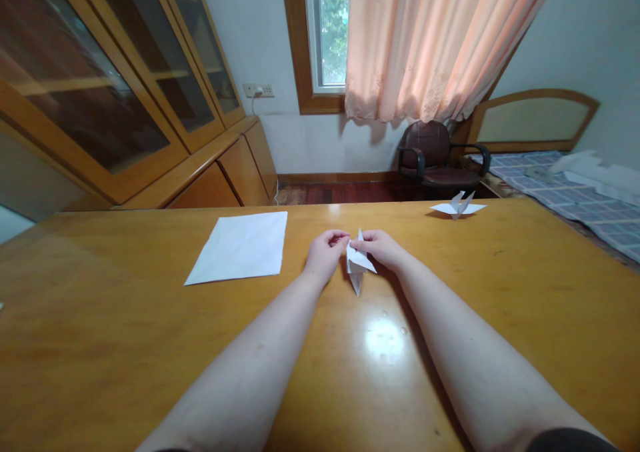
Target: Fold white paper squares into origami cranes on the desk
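And it's a single view here, from a camera worn on the head, facing forward and down across the table point(150, 345)! The forearms point(240, 372) come in at the bottom edge, large, nearest the lens, narrowing to the left hand point(321, 257) and right hand point(381, 247) around the frame's centre. The table's far edge cuts across at mid-height, and the view runs deeper: window point(333, 32) top centre, chair point(430, 147) upper right. It's wide too, with the cabinet point(143, 95) leaning in upper left, the bed point(570, 205) slanting at right!
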